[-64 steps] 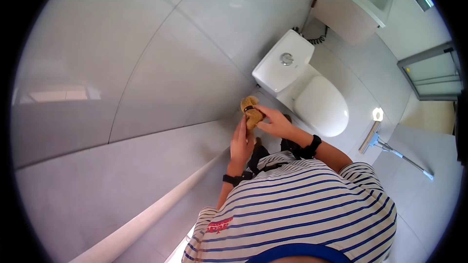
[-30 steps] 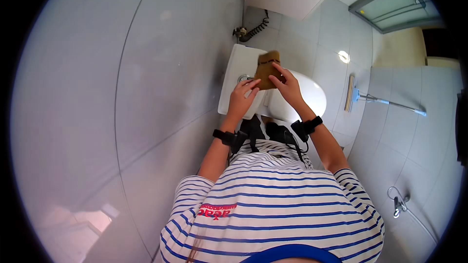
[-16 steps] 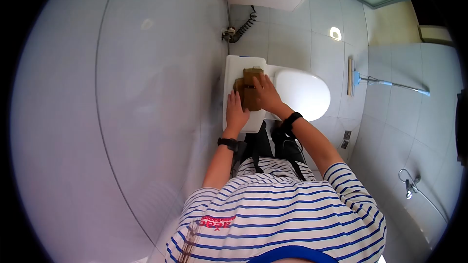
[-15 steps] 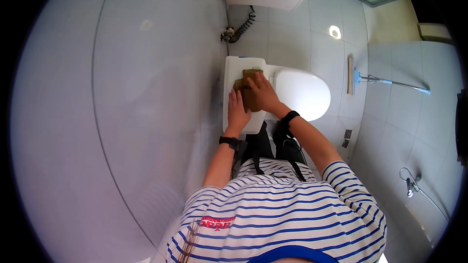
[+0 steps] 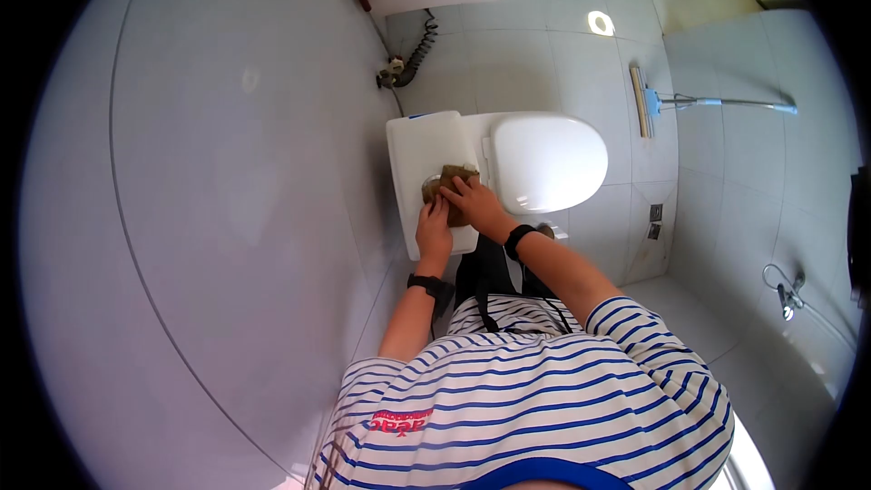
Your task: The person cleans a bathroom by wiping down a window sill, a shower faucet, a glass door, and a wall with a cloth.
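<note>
On the tank [image 5: 426,138], we have the brown cloth [image 5: 460,171] under both hands, beside the silver button [image 5: 433,178]. Our left hand [image 5: 434,236] touches its near left part, fingers close together; our right hand [image 5: 484,210] lies over its right part, fingers slightly spread. We cannot tell whether either hand grips or only presses. For good control, we would keep the cloth flat, spread light pressure through the fingers, and ease around the button without pushing it down.
</note>
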